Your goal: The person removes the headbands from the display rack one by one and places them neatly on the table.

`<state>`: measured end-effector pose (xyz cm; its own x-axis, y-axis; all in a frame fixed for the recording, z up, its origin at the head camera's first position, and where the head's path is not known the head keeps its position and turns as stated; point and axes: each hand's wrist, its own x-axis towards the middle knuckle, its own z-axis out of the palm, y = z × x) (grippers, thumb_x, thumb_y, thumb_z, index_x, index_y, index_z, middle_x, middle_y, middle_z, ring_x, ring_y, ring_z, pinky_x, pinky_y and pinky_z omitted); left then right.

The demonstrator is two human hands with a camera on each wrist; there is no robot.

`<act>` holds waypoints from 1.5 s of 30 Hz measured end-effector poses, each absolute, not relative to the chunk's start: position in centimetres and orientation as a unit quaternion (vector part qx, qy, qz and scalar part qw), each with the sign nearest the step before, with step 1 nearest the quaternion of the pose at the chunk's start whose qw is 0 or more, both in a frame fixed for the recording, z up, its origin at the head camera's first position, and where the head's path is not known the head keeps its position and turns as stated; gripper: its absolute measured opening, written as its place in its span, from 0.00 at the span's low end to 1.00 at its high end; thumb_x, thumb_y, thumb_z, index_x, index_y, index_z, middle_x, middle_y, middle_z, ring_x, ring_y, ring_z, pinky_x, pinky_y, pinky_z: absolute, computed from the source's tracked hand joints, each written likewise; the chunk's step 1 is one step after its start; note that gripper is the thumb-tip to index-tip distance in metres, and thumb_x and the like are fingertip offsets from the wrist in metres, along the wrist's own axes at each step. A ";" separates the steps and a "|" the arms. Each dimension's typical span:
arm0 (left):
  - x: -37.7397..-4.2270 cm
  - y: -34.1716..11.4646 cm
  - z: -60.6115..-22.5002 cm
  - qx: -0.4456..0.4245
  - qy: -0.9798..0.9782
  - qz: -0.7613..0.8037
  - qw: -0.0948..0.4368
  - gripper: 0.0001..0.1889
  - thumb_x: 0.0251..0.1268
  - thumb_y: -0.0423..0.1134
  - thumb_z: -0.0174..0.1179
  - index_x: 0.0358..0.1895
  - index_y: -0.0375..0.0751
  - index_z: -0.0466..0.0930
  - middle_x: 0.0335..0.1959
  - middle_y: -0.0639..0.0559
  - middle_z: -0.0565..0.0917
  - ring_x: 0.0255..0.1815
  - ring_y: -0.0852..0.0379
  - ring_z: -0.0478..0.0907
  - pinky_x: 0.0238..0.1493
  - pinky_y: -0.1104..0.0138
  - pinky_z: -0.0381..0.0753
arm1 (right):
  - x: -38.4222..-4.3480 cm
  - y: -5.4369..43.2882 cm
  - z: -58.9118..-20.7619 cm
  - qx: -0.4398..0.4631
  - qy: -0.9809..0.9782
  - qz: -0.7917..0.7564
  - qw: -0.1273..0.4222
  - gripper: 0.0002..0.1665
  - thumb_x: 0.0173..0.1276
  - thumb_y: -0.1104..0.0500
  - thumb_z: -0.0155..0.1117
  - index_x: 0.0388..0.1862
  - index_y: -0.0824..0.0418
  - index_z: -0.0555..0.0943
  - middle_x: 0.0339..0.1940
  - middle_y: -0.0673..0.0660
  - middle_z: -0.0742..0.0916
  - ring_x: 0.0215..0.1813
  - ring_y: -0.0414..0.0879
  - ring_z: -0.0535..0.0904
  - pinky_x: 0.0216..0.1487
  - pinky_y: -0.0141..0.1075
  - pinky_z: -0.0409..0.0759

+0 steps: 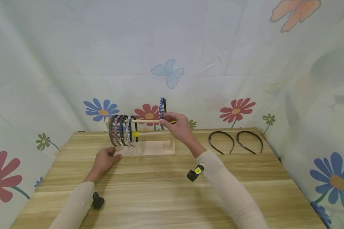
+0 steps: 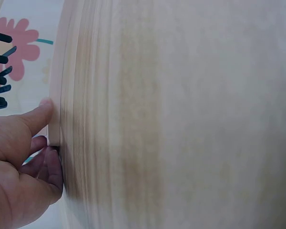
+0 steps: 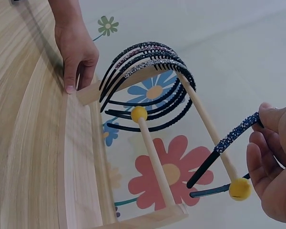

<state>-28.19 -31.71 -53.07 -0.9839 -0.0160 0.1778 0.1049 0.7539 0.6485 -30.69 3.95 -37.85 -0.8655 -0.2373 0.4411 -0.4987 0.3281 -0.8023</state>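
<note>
My right hand [image 1: 177,125] pinches a blue glittery headband [image 3: 236,133] between thumb and fingers. That headband stands around the free end of the upper rod [image 3: 202,112] of a wooden display stand, near the yellow ball [image 3: 240,189] on its tip. Several sparkly headbands [image 3: 150,62] hang close together at the rod's other end. With thumb and fingers, my left hand [image 1: 104,159] grips the front left corner of the stand's pale base [image 1: 152,149]. In the left wrist view, the thumb [image 2: 40,114] lies on the base's edge; the other fingers are partly hidden.
Two dark headbands lie side by side on the right of the wooden table [image 1: 160,194], one nearer [image 1: 222,132] and one farther right [image 1: 250,132]. A lower rod with its own yellow ball [image 3: 139,114] juts from the stand. Flower-printed cloth [image 1: 126,63] hangs behind.
</note>
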 end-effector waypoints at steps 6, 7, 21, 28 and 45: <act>-28.2 -31.7 -53.0 -0.022 -0.934 -0.346 0.083 0.16 0.66 0.42 0.71 0.30 0.37 0.74 0.20 0.52 0.67 0.24 0.54 0.62 0.29 0.61 0.62 | -30.6 4.7 -37.8 0.227 -0.802 0.537 0.126 0.18 0.72 0.54 0.70 0.55 0.63 0.86 0.43 0.57 0.90 0.45 0.49 0.85 0.45 0.40 0.85; -28.2 -31.7 -53.0 -0.021 -0.935 -0.345 0.083 0.16 0.66 0.42 0.71 0.30 0.37 0.74 0.20 0.52 0.67 0.24 0.54 0.62 0.29 0.61 0.62 | -30.6 4.9 -37.8 0.228 -0.802 0.538 0.127 0.18 0.72 0.54 0.70 0.55 0.63 0.86 0.43 0.57 0.90 0.45 0.49 0.85 0.44 0.40 0.85; -28.2 -31.7 -53.0 -0.023 -0.934 -0.347 0.084 0.16 0.66 0.41 0.70 0.29 0.37 0.73 0.20 0.51 0.68 0.24 0.54 0.62 0.28 0.62 0.62 | -30.6 6.4 -37.7 0.214 -0.812 0.526 0.135 0.20 0.71 0.53 0.71 0.56 0.62 0.85 0.43 0.57 0.90 0.46 0.50 0.86 0.42 0.41 0.85; -28.2 -31.6 -52.8 -0.017 -0.936 -0.344 0.077 0.15 0.67 0.43 0.69 0.34 0.34 0.77 0.24 0.49 0.72 0.26 0.54 0.65 0.30 0.61 0.64 | -30.7 7.1 -37.8 0.209 -0.815 0.521 0.147 0.18 0.71 0.52 0.71 0.54 0.61 0.86 0.43 0.57 0.90 0.45 0.50 0.86 0.40 0.40 0.84; -28.1 -31.6 -52.7 -0.022 -0.933 -0.351 0.078 0.16 0.67 0.42 0.70 0.31 0.36 0.75 0.21 0.50 0.69 0.24 0.54 0.62 0.28 0.62 0.62 | -31.0 8.6 -38.7 0.164 -0.809 0.542 0.159 0.16 0.68 0.51 0.74 0.49 0.60 0.87 0.39 0.55 0.90 0.41 0.47 0.84 0.38 0.35 0.80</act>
<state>-28.11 -31.60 -52.75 -0.9868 -0.0147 0.1611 0.0950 0.7532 0.6509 -31.01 8.58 -38.73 -0.8959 -0.0927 0.4344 -0.4371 0.3580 -0.8251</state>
